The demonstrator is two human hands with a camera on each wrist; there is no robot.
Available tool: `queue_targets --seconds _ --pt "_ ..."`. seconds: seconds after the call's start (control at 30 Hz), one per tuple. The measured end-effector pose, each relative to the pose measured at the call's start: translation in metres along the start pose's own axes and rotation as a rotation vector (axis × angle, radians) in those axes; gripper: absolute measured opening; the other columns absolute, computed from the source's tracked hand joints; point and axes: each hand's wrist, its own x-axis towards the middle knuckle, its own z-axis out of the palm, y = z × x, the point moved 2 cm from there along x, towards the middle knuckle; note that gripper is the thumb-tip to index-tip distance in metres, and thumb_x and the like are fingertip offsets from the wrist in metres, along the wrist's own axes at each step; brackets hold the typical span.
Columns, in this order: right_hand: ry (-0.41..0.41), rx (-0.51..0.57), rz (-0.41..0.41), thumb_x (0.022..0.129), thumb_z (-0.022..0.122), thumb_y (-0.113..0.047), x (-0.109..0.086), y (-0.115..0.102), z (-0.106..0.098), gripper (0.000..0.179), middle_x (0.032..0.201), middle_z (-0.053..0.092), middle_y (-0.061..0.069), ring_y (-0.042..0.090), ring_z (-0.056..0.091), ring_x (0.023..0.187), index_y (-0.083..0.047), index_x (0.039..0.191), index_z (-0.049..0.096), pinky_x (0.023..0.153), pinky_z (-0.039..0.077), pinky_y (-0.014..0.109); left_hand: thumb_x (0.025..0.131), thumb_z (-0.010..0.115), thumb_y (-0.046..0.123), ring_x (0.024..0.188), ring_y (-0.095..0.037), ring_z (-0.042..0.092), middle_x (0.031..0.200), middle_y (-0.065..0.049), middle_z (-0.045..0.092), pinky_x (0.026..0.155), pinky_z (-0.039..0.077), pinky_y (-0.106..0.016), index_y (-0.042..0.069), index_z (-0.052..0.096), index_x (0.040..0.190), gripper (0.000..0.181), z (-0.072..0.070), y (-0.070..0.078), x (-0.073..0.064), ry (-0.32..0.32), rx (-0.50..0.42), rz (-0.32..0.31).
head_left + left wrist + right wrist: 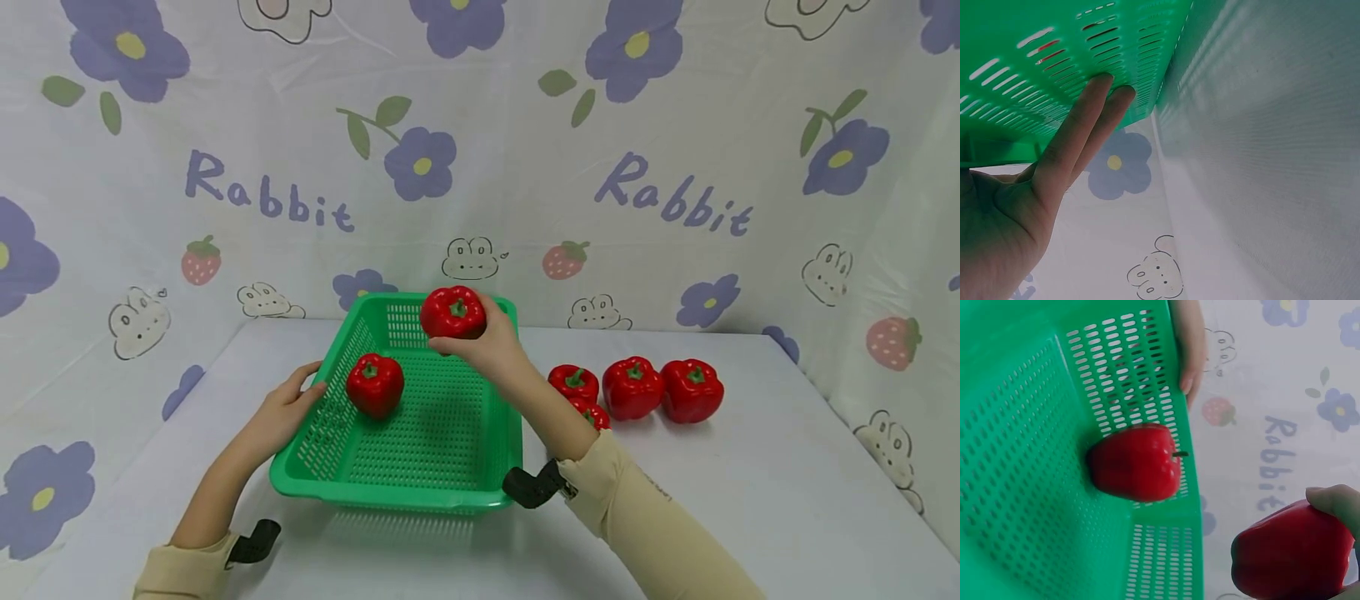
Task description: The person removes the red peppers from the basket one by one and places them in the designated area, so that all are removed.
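A green plastic basket with slotted walls is in front of me in the head view. My left hand grips its left rim, and in the left wrist view two fairly straight fingers lie along the outer wall. Over the basket's far right part, my right hand holds a red bell pepper between thumb and fingers, green stem toward me. Another red bell pepper lies inside the basket against the left wall; the right wrist view shows that pepper too.
Several more red bell peppers stand on the white table right of the basket, one partly hidden behind my right forearm. A cloth printed with flowers and rabbits hangs behind the table. Each wrist wears a black camera.
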Motion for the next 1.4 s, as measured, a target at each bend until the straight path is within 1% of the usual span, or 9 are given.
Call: queue_targets --seconds 0.1,0.3,0.5,0.57,0.73,0.93,1.2,1.27,1.4 --pt "-0.003 -0.026 -0.007 0.08 0.08 -0.022 -0.007 0.001 -0.009 0.085 0.146 0.045 0.006 0.029 0.043 0.135 -0.017 0.15 0.032 0.099 0.05 0.048 0.107 0.035 0.037 0.093 -0.021 0.069 0.122 -0.028 0.063 0.08 0.053 -0.034 0.003 0.021 0.154 0.06 0.0 0.001 -0.001 -0.003 0.005 -0.001" --pt "0.018 -0.063 -0.018 0.08 0.08 -0.023 -0.021 0.004 -0.029 0.087 0.148 0.044 0.006 0.029 0.042 0.137 -0.02 0.151 0.03 0.098 0.05 0.049 0.106 0.035 0.039 0.09 -0.02 0.07 0.121 -0.029 0.063 0.078 0.052 -0.03 0.004 0.021 0.154 0.061 -0.001 0.0 0.0 -0.007 -0.003 -0.013" --pt "0.034 -0.1 -0.023 0.08 0.079 -0.024 -0.034 0.012 -0.051 0.09 0.151 0.042 0.008 0.029 0.041 0.139 -0.018 0.153 0.026 0.101 0.048 0.05 0.107 0.035 0.038 0.095 -0.022 0.068 0.125 -0.029 0.061 0.083 0.052 -0.036 0.003 0.021 0.154 0.061 0.0 0.002 0.0 -0.005 0.01 -0.008" --pt "0.041 -0.12 -0.014 0.08 0.079 -0.024 -0.038 0.017 -0.058 0.092 0.152 0.041 0.009 0.029 0.04 0.139 -0.017 0.154 0.025 0.101 0.048 0.05 0.107 0.035 0.038 0.095 -0.022 0.068 0.124 -0.029 0.062 0.083 0.052 -0.036 0.003 0.021 0.154 0.06 0.0 0.001 0.0 -0.004 0.013 -0.008" --pt "0.074 -0.163 0.043 0.08 0.08 -0.026 -0.05 0.024 -0.076 0.095 0.152 0.039 0.01 0.032 0.039 0.139 -0.019 0.155 0.022 0.099 0.049 0.052 0.107 0.035 0.037 0.088 -0.018 0.069 0.119 -0.028 0.064 0.079 0.051 -0.032 0.003 0.022 0.154 0.059 -0.001 0.0 0.001 0.001 0.013 -0.008" --pt "0.117 -0.225 0.094 0.08 0.08 -0.03 -0.064 0.032 -0.094 0.097 0.154 0.037 0.013 0.036 0.036 0.14 -0.023 0.156 0.02 0.099 0.047 0.057 0.106 0.035 0.037 0.083 -0.016 0.068 0.116 -0.027 0.066 0.077 0.051 -0.031 0.004 0.022 0.154 0.059 -0.001 -0.001 0.002 0.004 0.002 -0.009" --pt "0.139 -0.226 0.126 0.083 0.078 -0.033 -0.083 0.041 -0.12 0.1 0.156 0.033 0.016 0.039 0.033 0.142 -0.02 0.158 0.013 0.1 0.046 0.055 0.106 0.035 0.038 0.086 -0.017 0.07 0.117 -0.027 0.065 0.076 0.053 -0.03 0.004 0.022 0.154 0.06 0.0 0.0 0.001 0.01 0.005 -0.002" --pt "0.145 -0.22 0.143 0.083 0.078 -0.033 -0.087 0.045 -0.125 0.101 0.157 0.032 0.016 0.039 0.032 0.143 -0.02 0.158 0.012 0.099 0.047 0.054 0.107 0.035 0.037 0.087 -0.018 0.07 0.118 -0.027 0.065 0.078 0.053 -0.032 0.004 0.022 0.154 0.059 0.0 0.0 0.001 0.013 0.012 -0.002" --pt "0.163 -0.217 0.165 0.083 0.077 -0.034 -0.096 0.055 -0.137 0.101 0.157 0.03 0.017 0.04 0.03 0.143 -0.021 0.158 0.011 0.099 0.047 0.055 0.107 0.035 0.037 0.097 -0.024 0.069 0.122 -0.028 0.063 0.085 0.052 -0.041 0.003 0.023 0.153 0.059 0.001 -0.001 0.0 0.022 0.031 0.004"
